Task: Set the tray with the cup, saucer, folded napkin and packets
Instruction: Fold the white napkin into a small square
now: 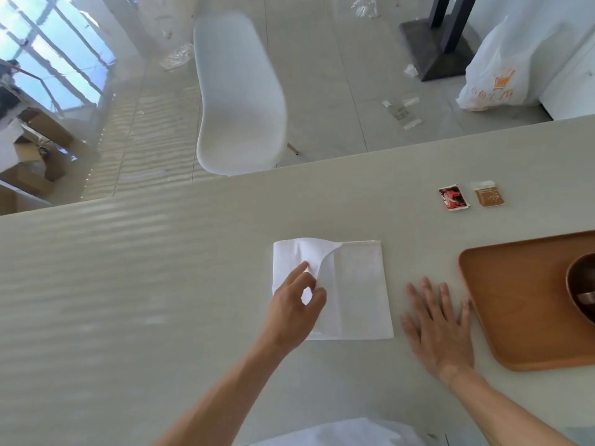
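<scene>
White napkin (351,291) lying flat near the middle of the pale table (128,284), its far left corner lifted and curled over toward the centre. Left hand (294,309) over the napkin's left half, thumb and forefinger pinching that raised flap. Right hand (439,326) pressed flat on the bare table with fingers straight and spread, grasping nothing, just beside the napkin's right edge and touching or almost touching the left rim of the wooden tray (502,304). Tray set at the table's right side, running out of view, carrying a dark brown round dish (579,284) only partly visible at the picture's right edge; whether cup or saucer cannot be told. Two packets lying side by side near the table's far edge, well beyond the tray: red and black packet (453,197) on the left, tan packet (490,195) on the right, close together but apart. White chair (240,94) standing beyond the far edge of the table, and a white plastic bag (502,69) on the floor at the far right.
</scene>
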